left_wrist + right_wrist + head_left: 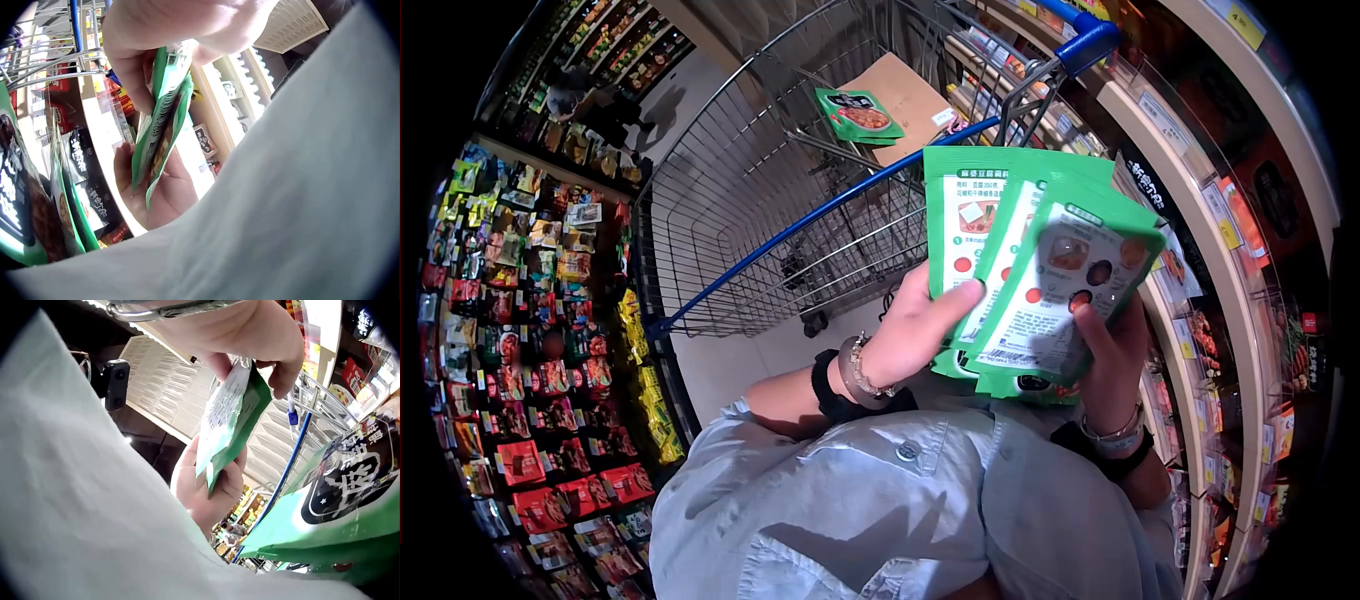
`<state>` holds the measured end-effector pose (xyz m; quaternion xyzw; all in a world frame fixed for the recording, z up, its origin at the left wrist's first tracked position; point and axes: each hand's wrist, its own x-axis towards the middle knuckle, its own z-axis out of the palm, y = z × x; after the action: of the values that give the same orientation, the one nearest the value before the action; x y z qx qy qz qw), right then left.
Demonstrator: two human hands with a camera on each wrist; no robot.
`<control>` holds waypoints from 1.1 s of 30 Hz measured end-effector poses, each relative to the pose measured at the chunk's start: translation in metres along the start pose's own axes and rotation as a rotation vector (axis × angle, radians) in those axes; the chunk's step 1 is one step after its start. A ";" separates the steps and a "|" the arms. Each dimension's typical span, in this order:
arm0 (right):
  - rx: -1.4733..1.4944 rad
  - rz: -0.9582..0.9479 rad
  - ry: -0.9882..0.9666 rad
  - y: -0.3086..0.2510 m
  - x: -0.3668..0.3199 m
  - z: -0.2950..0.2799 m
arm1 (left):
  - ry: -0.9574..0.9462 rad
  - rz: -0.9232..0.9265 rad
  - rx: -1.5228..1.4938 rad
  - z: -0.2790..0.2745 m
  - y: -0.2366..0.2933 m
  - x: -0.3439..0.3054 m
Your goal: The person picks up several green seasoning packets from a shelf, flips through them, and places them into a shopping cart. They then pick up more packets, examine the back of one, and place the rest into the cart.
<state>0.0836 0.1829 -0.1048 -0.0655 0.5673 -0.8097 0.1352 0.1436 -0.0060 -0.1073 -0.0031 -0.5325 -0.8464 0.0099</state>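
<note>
**A:** From the left, I see packed shelves (pixel 520 330) of red and yellow bags. Next comes the wire cart (pixel 730 200) with its blue rail.

**B:** Anything in the cart?

**A:** One loose packet (pixel 860 113), green, lying against a brown box (pixel 915 95) at the top of my head view.

**B:** And the hands?

**A:** The left hand (pixel 910 335) grips the lower left edge of the packets (pixel 1025 250), with the thumb across the front and the fingers behind. I count at least three green packets, fanned out, with their printed backs facing my head camera. They're held upright above the pale shirt (pixel 870 510), just right of the cart's rail.

**B:** Right side?

**A:** The right hand (pixel 1115 365) pinches the front packet low on its right side, thumb on the printed face and fingers tucked behind. Both my wrist cameras see the stack edge-on, clamped between the two hands from opposite sides. Further right, curved shelving (pixel 1230 250) with price tags sweeps past.
</note>
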 end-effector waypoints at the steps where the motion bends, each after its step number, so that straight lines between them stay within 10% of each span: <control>1: -0.004 0.015 -0.040 -0.001 0.001 0.002 | 0.001 -0.072 -0.136 0.001 0.001 0.000; 7: -0.246 -0.215 0.073 0.010 0.006 0.016 | -0.103 -0.126 0.169 0.016 0.001 0.005; 13: -0.247 0.173 -0.340 -0.029 0.018 -0.007 | -0.185 0.062 0.254 0.016 0.010 0.025; 19: -1.010 -0.794 0.090 -0.032 0.014 -0.052 | 0.166 0.255 0.830 -0.085 0.092 0.070; 21: -1.399 -0.761 -0.025 -0.019 -0.007 -0.063 | 0.284 0.210 1.041 -0.133 0.123 0.080; 29: -1.442 -0.503 -0.229 0.045 -0.054 -0.069 | 0.441 -0.164 1.245 -0.215 0.171 0.149; 33: -1.392 -0.343 -0.318 0.013 -0.040 -0.058 | 0.020 -0.401 1.906 -0.185 0.130 0.193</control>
<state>0.1082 0.2428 -0.1358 -0.3406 0.9056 -0.2524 0.0142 -0.0462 -0.2314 -0.0672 0.1039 -0.9847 -0.0466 -0.1316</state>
